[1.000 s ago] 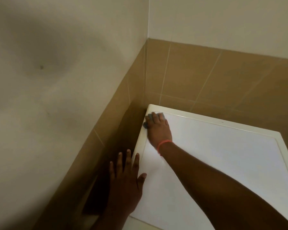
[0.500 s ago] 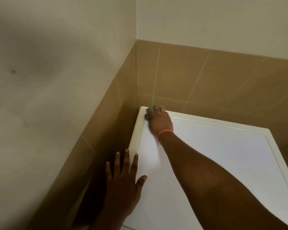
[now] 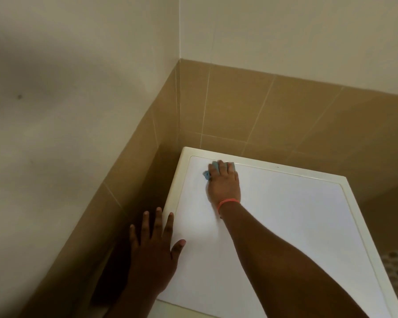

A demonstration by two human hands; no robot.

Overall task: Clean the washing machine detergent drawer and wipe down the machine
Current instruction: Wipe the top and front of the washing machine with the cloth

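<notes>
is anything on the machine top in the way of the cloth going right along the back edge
Nothing visible: the white top lies bare to the right of the blue cloth under the right hand. The left hand rests at the left edge.

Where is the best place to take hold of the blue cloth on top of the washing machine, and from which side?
Probably the bunched tail of the blue cloth, which sticks out past the thumb side of the right hand. Come from the left, low over the washing machine top. The rest lies flat under pressing fingers, with only slivers showing between them.
</notes>
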